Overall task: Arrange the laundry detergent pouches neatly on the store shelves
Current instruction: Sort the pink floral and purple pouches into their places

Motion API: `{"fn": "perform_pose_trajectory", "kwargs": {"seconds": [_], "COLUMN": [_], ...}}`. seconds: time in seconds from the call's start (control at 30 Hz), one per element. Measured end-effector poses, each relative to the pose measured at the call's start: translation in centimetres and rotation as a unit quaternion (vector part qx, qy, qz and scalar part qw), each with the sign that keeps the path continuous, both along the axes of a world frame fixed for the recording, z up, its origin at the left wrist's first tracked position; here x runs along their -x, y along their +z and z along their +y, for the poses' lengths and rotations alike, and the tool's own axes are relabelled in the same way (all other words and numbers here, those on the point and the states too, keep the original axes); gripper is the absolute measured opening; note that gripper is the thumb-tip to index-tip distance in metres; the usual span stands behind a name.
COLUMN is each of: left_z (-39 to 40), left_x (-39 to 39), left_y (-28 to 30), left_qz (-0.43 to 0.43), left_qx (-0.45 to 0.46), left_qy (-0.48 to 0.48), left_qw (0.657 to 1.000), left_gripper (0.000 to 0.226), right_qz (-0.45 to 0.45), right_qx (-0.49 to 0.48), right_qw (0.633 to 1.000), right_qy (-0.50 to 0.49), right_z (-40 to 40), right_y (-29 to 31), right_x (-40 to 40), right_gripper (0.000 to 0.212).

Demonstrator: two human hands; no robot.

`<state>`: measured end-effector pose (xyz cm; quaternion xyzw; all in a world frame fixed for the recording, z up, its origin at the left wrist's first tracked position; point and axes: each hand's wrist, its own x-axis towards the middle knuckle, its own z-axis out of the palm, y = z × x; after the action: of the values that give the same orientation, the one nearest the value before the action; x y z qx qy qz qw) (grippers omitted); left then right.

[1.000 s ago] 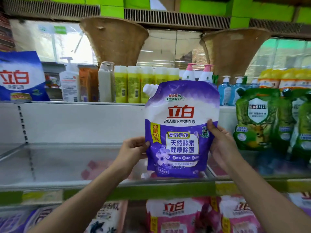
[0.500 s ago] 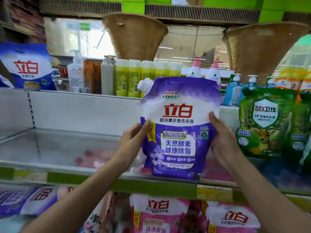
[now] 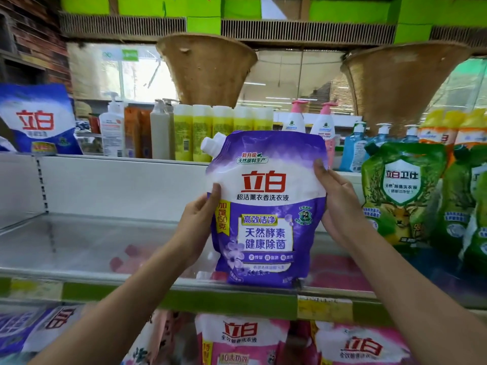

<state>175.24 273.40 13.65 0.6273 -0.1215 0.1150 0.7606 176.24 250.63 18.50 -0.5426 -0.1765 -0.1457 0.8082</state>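
Observation:
A purple and white detergent pouch [image 3: 266,206] with a white spout cap stands upright, its base at the front edge of the glass shelf [image 3: 87,248]. My left hand [image 3: 197,222] grips its left edge, thumb on the front. On the other side, my right hand [image 3: 340,204] holds the right edge with the thumb near the pouch's upper corner. Green pouches [image 3: 403,193] stand on the same shelf to the right.
The shelf stretches bare to the left of the pouch. Pink pouches [image 3: 242,338] and purple ones [image 3: 34,330] fill the shelf below. Bottles [image 3: 224,127] line the top shelf, with a blue bag [image 3: 37,119] at far left and woven baskets [image 3: 208,69] above.
The pouch has come down so that its base meets the shelf's front edge. Both hands have slid higher up its sides.

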Motion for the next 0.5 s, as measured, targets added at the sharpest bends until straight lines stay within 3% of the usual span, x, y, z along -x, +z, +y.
{"fn": "perform_pose_trajectory", "kwargs": {"seconds": [0.1, 0.17, 0.27, 0.5], "left_z": [0.5, 0.8, 0.9, 1.0], "left_x": [0.7, 1.1, 1.0, 0.4], "left_y": [-2.3, -3.0, -2.7, -2.1], "left_qz": [0.06, 0.095, 0.106, 0.085], "left_qx": [-0.041, -0.121, -0.166, -0.154], "left_qy": [-0.113, -0.172, -0.163, -0.092], "left_qw": [0.991, 0.973, 0.967, 0.98], "left_gripper": [0.07, 0.059, 0.046, 0.036], "right_qz": [0.028, 0.057, 0.085, 0.108], "right_qx": [0.064, 0.085, 0.061, 0.035], "right_qw": [0.998, 0.995, 0.995, 0.993], "right_qy": [0.005, 0.011, 0.005, -0.036], "right_z": [0.1, 0.5, 1.2, 1.8], "right_y": [-2.3, -4.3, -6.0, -6.2], "right_x": [0.4, 0.8, 1.0, 1.2], "right_gripper": [0.038, 0.04, 0.033, 0.023]}}
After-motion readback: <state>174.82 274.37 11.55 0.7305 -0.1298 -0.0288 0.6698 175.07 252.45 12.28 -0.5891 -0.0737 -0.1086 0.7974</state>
